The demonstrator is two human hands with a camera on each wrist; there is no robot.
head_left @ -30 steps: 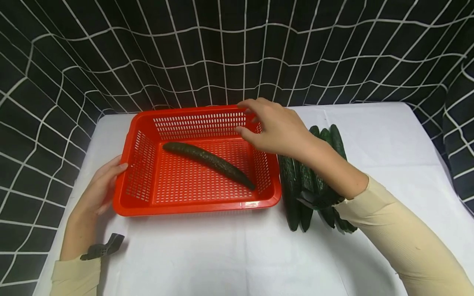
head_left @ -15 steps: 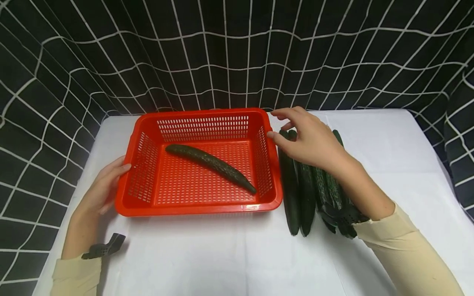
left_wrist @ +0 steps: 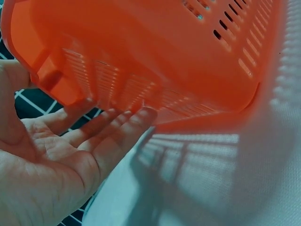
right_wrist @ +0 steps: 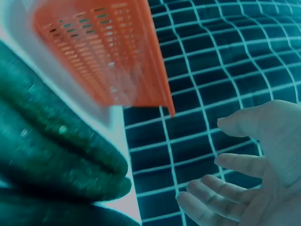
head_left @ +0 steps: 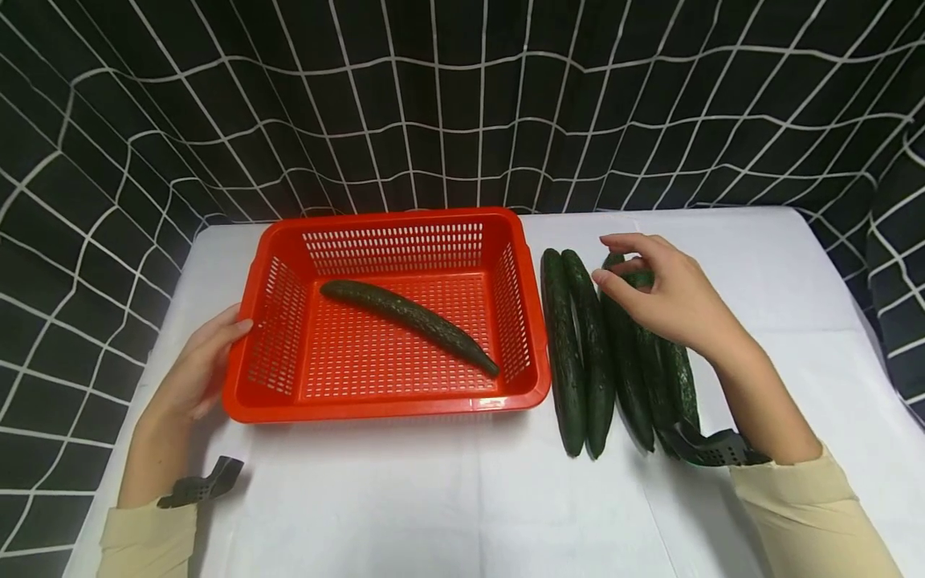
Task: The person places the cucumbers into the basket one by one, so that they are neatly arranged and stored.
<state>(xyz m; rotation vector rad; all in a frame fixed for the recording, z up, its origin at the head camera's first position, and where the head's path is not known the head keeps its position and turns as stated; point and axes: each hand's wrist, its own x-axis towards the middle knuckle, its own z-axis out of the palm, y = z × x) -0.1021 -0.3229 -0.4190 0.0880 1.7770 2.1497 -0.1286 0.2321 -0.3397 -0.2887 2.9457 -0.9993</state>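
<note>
One cucumber [head_left: 408, 324] lies diagonally in the red basket [head_left: 390, 401], which sits at the bench's left-centre; that one's done, approx. five left. The row of cucumbers [head_left: 578, 353] lies just right of the basket on the bench [head_left: 448, 498]. My right hand [head_left: 668, 293], fingers loosely spread, hovers over the row's far ends w/ nothing gripped; my left hand [head_left: 195, 373] rests flat against the basket's left wall.

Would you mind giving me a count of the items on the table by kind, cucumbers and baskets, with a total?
Cucumbers: 6, namely 1 in the basket and 5 in the row on the cloth, as far as the right hand over them lets me tell.
Red baskets: 1.
Total: 7.
</note>
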